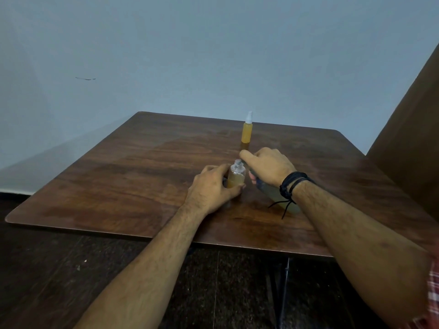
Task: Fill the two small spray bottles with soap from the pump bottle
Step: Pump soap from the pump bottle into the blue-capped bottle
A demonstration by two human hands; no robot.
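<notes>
Gripping an open small bottle [236, 175] near the middle of the desk [118, 181], the left hand [211, 188] curls its fingers and thumb round the lower body, which stands upright and holds amber soap to roughly two thirds of its height; its threaded neck is bare, with no cap on it. The right hand [268, 166] is closed round the pump bottle [278, 197], which is tilted over so that its top end points toward the open neck and its pale, clear base slants down toward the person, under the wrist. The forefinger reaches forward above the pump end, just beside the small bottle's mouth; the nozzle itself is hidden by the hand. A dark patterned label shows on the pump bottle below the fingers, but no writing on it can be read. A black cord bracelet [293, 184] wraps the right wrist, its loose ends dangling. Farther back, well apart from the hands, a second small bottle [246, 131] stands upright, full of amber soap and fitted with a white spray cap. A checked sleeve [433, 286] shows at the right edge.
</notes>
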